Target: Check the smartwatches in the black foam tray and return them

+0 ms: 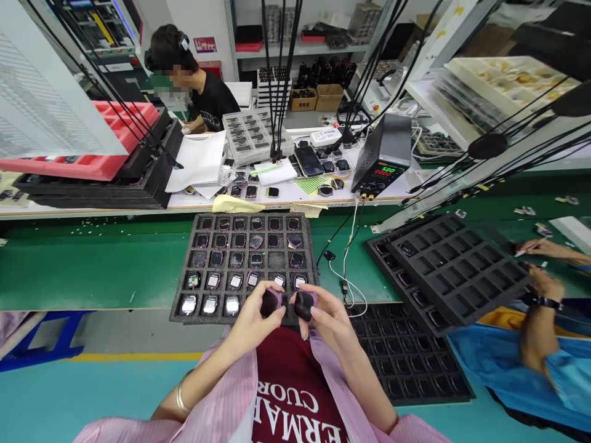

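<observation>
My left hand (257, 317) is closed around a dark smartwatch body with a purple rim (271, 302). Beside it, my right hand (329, 317) grips a second smartwatch body (305, 305), also dark with a purple edge. The two pieces are a small distance apart, held in front of my chest. Just beyond both hands lies a grey foam tray (179, 301) with rows of square pockets, most filled with watch bodies. In the nearer rows several screens (210, 305) are lit white. One pocket (277, 261) in the third row holds no watch.
A power supply (383, 157) with lit digits, a phone (308, 160) and a clear parts box (256, 136) stand on the shelf. Black trays (457, 271) lie to the right, near a co-worker's hands (545, 283). White cables (353, 286) trail off the bench. Another person (203, 92) sits opposite.
</observation>
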Demonstrator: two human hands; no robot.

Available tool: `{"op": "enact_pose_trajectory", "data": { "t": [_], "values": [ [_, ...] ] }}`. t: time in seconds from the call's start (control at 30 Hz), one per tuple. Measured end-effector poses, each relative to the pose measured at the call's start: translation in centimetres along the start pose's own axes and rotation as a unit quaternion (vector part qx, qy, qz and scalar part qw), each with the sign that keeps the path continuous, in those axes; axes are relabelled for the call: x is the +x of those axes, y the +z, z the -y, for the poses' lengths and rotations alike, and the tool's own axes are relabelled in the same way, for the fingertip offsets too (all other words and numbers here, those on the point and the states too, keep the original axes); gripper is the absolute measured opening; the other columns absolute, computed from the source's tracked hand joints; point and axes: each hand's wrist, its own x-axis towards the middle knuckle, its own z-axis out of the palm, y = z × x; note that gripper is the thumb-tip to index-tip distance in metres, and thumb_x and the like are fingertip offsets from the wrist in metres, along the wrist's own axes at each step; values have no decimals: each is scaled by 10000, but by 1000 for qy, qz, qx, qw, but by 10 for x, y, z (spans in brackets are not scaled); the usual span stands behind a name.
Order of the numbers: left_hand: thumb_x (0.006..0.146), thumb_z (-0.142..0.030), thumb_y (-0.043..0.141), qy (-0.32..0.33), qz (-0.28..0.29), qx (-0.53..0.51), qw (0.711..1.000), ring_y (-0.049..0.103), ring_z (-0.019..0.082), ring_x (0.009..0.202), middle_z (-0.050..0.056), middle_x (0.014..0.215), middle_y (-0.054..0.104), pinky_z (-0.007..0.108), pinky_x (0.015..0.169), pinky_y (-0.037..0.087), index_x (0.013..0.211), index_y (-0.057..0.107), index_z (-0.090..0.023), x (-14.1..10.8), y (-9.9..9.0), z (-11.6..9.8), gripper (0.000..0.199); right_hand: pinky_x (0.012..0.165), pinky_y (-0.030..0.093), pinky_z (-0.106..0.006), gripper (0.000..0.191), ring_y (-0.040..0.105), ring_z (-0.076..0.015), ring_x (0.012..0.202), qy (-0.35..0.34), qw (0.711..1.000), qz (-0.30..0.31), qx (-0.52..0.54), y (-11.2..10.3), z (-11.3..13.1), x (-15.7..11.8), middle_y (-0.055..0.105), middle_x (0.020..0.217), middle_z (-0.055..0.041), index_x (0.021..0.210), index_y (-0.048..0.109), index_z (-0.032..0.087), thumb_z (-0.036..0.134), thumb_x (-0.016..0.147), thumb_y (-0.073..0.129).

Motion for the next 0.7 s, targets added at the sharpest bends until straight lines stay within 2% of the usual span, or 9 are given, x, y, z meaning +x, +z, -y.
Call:
{"op": "enact_pose_trajectory", "data": {
  "t": [0.17,0.27,0.37,0.57,0.7],
  "values": [
    [788,-173,578,-3,-12,-7,1000,498,136,718,-7,858,523,245,656,418,1104,495,-208,-1,0,-6,329,421,488,-255,403,617,-130,484,2,1000,23,18,-3,3,-1,688,996,-78,1195,629,251,336,803,677],
    [769,-125,558,19,-20,20,999,525,152,802,6,894,550,268,756,426,1061,517,-199,0,-1,-5,305,402,476,-255,380,602,-131,454,2,999,33,23,-4,2,0,698,947,-70,1161,650,243,327,792,688],
    [743,-99,545,36,-25,36,998,537,168,884,14,927,573,288,838,421,1021,536,-196,-1,-1,-4,294,410,479,-256,378,583,-118,444,1,999,25,20,-4,0,-1,698,948,-77,1167,650,236,324,800,677],
    [754,-157,594,28,-41,4,999,562,188,901,22,938,590,304,841,441,1082,543,-207,-2,0,0,335,405,462,-241,372,594,-124,474,-15,999,16,23,-3,0,-2,686,925,-68,1181,649,243,305,814,658],
    [740,-107,555,40,-32,21,998,547,176,903,18,943,587,291,850,428,1034,546,-201,0,-1,2,308,392,453,-240,359,563,-106,437,-16,1000,2,11,-3,-1,-2,690,941,-80,1170,654,229,284,815,657]
  ]
}}
